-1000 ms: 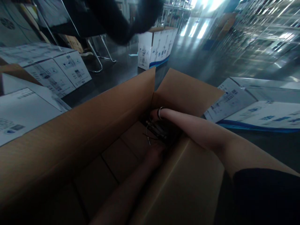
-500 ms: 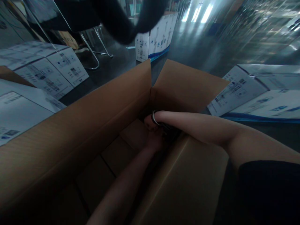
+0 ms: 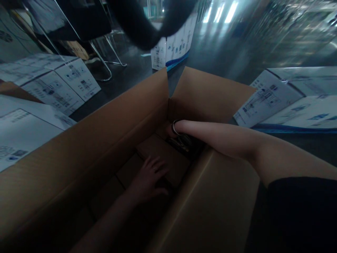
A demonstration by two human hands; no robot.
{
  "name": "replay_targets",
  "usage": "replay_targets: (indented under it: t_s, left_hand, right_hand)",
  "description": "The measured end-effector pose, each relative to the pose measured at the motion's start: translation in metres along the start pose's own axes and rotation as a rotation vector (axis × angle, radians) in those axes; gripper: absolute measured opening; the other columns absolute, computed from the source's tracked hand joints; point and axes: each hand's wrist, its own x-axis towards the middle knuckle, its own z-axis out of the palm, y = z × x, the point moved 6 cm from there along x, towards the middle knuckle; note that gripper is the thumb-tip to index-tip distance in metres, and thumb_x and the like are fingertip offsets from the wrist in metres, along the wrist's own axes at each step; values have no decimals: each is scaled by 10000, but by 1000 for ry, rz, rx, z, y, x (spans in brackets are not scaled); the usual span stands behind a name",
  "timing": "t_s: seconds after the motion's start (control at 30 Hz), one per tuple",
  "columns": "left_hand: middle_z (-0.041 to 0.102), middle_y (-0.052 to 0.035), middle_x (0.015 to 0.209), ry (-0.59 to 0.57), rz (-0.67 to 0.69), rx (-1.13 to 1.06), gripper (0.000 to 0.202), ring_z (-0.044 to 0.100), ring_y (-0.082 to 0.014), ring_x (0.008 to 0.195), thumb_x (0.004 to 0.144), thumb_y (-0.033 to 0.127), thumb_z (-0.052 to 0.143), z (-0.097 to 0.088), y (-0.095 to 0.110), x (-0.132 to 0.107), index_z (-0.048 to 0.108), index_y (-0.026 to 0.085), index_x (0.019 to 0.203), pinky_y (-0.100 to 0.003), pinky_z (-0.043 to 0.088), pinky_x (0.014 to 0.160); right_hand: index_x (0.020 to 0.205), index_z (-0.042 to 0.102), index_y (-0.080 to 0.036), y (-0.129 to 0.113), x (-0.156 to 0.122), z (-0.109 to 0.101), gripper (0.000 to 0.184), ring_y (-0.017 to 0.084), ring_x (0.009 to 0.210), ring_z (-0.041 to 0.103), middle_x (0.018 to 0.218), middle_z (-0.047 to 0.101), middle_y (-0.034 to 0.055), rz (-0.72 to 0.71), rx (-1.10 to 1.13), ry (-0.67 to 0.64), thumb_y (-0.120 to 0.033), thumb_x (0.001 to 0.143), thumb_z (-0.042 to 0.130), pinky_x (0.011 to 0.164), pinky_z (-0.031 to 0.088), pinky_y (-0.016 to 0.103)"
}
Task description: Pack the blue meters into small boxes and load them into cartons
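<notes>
Both of my arms reach down into a large open cardboard carton (image 3: 229, 193). Several smaller brown cardboard boxes (image 3: 164, 154) lie side by side inside it. My left hand (image 3: 152, 175) is over these boxes with its fingers spread, holding nothing; whether it touches them I cannot tell. At the far corner is my right hand (image 3: 172, 130), with a bracelet at the wrist. Its fingers are hidden in shadow behind the wrist. Beside it a dark gap shows between the far boxes and the carton wall, with something shiny in it that I cannot make out.
White printed cartons stand on the floor at the left (image 3: 58, 86), beyond the far corner (image 3: 175, 45) and at the right (image 3: 284, 98). A chair (image 3: 105, 66) with metal legs is at the upper left. A dark blurred loop (image 3: 152, 35) hangs across the top.
My left hand has drawn back from beside the right hand towards me, and its fingers have spread over the boxes. My right hand stays at the far corner, shifted slightly.
</notes>
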Motion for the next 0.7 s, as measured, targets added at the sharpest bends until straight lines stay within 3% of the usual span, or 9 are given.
replay_targets:
  t_s: [0.03,0.17,0.3,0.37,0.47,0.53,0.63,0.7]
  left_hand:
    - [461,-86,1307,-4,26,48,570,323,-294,1250,724,450,618,2,-2,0,463,250,1235,-568,200,1019]
    - [582,-59,1165,75,23,190,311,443,-220,1166,834,176,485,5,-13,6,544,224,1136,-488,242,1035]
    - [627,-40,1073,168,58,198,242,507,-195,1085,838,130,452,2,-15,13,592,205,1021,-464,271,1032]
    - [636,-38,1044,222,76,197,219,515,-190,1071,836,113,450,-4,-12,18,596,189,980,-457,273,1034]
    - [615,-40,1085,317,63,218,195,481,-200,1116,843,117,452,-18,-5,29,586,186,967,-462,272,1035]
    - [576,-54,1150,387,38,241,217,451,-216,1152,849,152,465,-26,-1,36,556,198,1041,-476,280,1027]
    - [505,-95,1227,507,23,235,334,424,-225,1180,857,185,471,-33,3,45,455,210,1190,-463,332,997]
    - [471,-117,1250,597,46,191,368,392,-225,1208,858,182,471,-36,3,50,415,203,1221,-433,377,967]
  right_hand:
    - [933,658,-17,1,-2,3,317,243,906,584,940,647,143,-10,-1,-28,-46,634,557,767,434,286]
    - [1074,614,-130,15,-34,9,410,166,897,577,987,645,51,-147,114,-12,-176,666,620,774,418,234]
    - [873,684,-162,34,-65,54,370,161,724,586,766,657,6,-106,46,-261,-169,506,731,671,426,247]
    - [797,688,-167,36,-64,70,257,166,724,588,752,649,16,-39,-62,-269,-125,544,697,668,423,257]
    - [904,661,-170,25,-51,70,234,201,829,592,912,637,80,-57,-203,-107,-119,684,601,698,425,288]
    - [1061,595,-163,12,-46,59,312,239,968,552,1070,583,123,-150,-281,88,-119,763,515,772,419,332]
    - [1234,462,-149,1,-47,44,439,313,1220,343,1312,400,160,-245,-302,374,-115,797,466,955,305,451]
    - [1275,421,-156,4,-44,46,520,324,1268,268,1366,330,159,-244,-155,364,-144,767,531,998,253,474]
